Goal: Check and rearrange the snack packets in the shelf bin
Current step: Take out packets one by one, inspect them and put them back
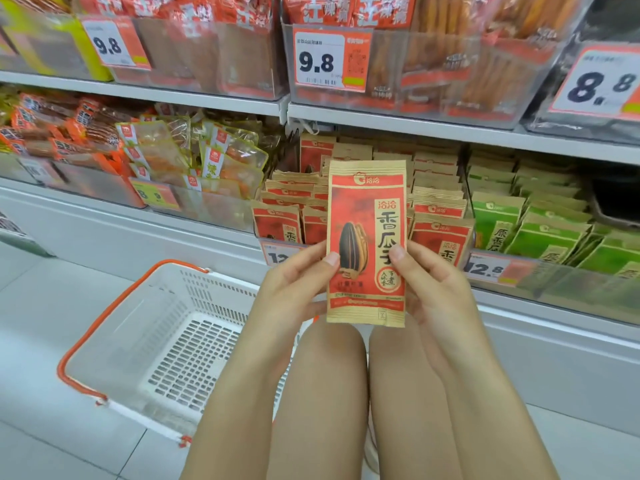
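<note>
Left hand (294, 282), right hand (433, 289) — red packet (366, 244) upright between, thumbs pinching.

The shelf bin (464, 233) at centre frame is packed with upright red packets (438, 230), no gap between them. The shelf edge (450, 131) above leaves an open band over their tops (green packets (540, 233) crowd the right). The basket (180, 341) at lower left stands open-topped.

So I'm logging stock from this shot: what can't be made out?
Head view only:
- Held red sunflower seed packet: bottom small print too small; back faces away.
- Price tag behind left hand: digits after 12 covered.
- Right hand: fingers hidden behind packet.
</note>
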`<control>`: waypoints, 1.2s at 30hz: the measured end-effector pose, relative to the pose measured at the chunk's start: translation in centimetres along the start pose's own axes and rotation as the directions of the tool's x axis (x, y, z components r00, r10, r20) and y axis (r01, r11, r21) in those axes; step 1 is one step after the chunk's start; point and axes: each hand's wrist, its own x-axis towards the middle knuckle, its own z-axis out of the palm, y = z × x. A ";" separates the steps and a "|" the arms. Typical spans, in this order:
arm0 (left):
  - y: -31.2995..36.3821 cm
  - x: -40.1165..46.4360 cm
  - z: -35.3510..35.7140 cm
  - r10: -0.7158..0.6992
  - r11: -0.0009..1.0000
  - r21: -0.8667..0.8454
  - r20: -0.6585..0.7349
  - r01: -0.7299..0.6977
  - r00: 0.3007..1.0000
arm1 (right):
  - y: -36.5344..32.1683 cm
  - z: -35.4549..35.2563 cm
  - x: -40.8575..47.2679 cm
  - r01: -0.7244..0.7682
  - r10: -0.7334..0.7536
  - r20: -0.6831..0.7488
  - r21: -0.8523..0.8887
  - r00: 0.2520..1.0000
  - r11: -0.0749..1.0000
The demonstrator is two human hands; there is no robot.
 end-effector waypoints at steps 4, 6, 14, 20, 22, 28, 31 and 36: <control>-0.7 -0.8 0.5 0.029 0.998 -0.045 -0.070 -0.032 0.997 | 0.5 -0.4 -0.5 -0.063 0.062 0.013 0.055 0.998 0.997; -0.8 -1.0 0.8 0.039 0.997 -0.066 -0.107 -0.046 0.994 | 0.6 -0.6 -0.9 -0.106 0.101 0.052 0.105 0.994 0.989; -1.9 -1.3 1.9 0.120 0.981 0.167 -0.118 -0.099 0.986 | 0.9 -0.3 -2.2 -0.063 0.057 0.078 0.071 0.995 0.995; -2.1 -1.8 1.8 0.023 0.991 0.134 0.007 -0.023 1.000 | 0.4 0.3 -2.3 -0.018 0.022 0.120 -0.031 0.993 0.999; -2.2 -1.7 1.5 0.018 0.990 0.137 0.011 -0.020 1.000 | 0.2 0.2 -2.3 -0.020 0.025 0.139 -0.037 0.990 0.999; -2.2 -1.9 0.8 0.000 0.994 0.105 0.025 -0.003 1.000 | -0.9 0.4 -1.4 -0.006 0.017 0.100 -0.116 0.995 0.993; -2.3 -2.1 0.7 0.002 0.995 0.102 0.045 -0.006 0.999 | -1.9 1.0 -0.5 0.053 -0.051 0.022 -0.155 0.998 0.986; -2.4 -2.2 0.7 0.011 0.992 0.122 0.079 -0.021 0.997 | -3.3 1.8 0.6 0.141 -0.150 -0.031 -0.194 0.988 0.971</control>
